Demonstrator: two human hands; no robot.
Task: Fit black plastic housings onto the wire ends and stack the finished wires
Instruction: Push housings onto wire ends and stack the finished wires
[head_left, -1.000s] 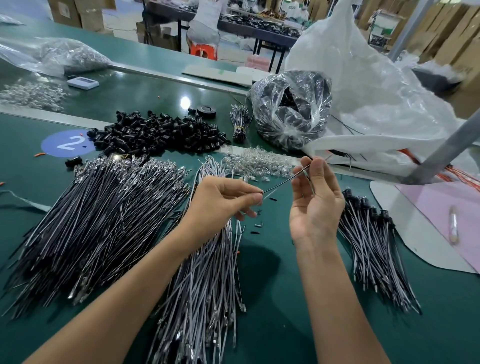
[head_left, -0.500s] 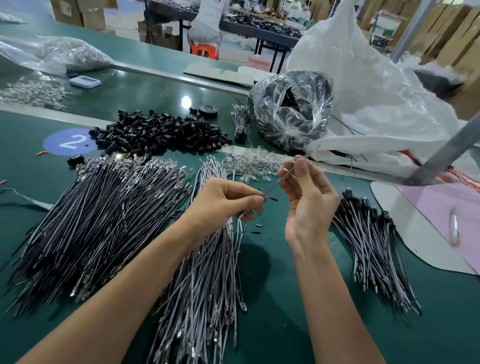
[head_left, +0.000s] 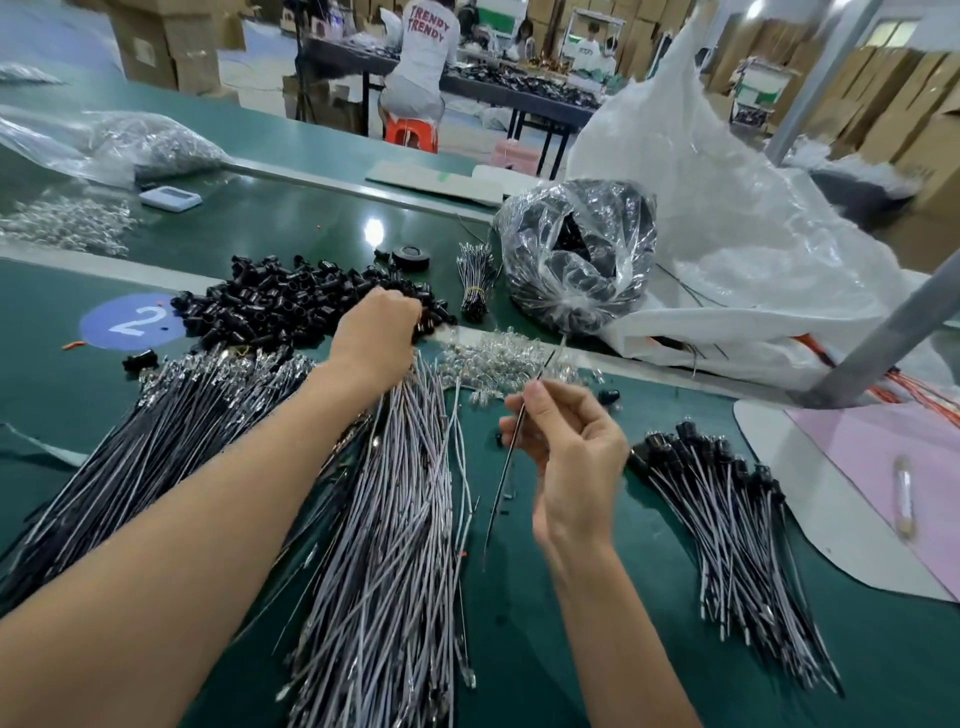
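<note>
A heap of black plastic housings (head_left: 270, 312) lies at the back of the green table. My left hand (head_left: 376, 338) reaches onto the heap's right edge, and its fingertips are hidden among the housings. My right hand (head_left: 566, 457) pinches a single thin wire (head_left: 506, 467) near its top, so the wire hangs almost upright over the table. Finished wires with black housings (head_left: 727, 519) lie stacked to the right of that hand. Bare wires lie in a long pile (head_left: 395, 519) under my left forearm and in a bigger pile (head_left: 171, 426) at the left.
Small clear parts (head_left: 498, 356) are scattered behind my right hand. Behind them are a clear bag of black parts (head_left: 576, 260) and a large white sack (head_left: 727, 208). A grey metal post (head_left: 893, 332) slants across the right, over a pink sheet (head_left: 883, 467). A tied wire bundle (head_left: 475, 275) and a tape roll (head_left: 410, 257) lie by the housings.
My left hand let go of the wire and moved up and back to the housing heap. My right hand now holds the wire alone, swung from slanted to nearly upright.
</note>
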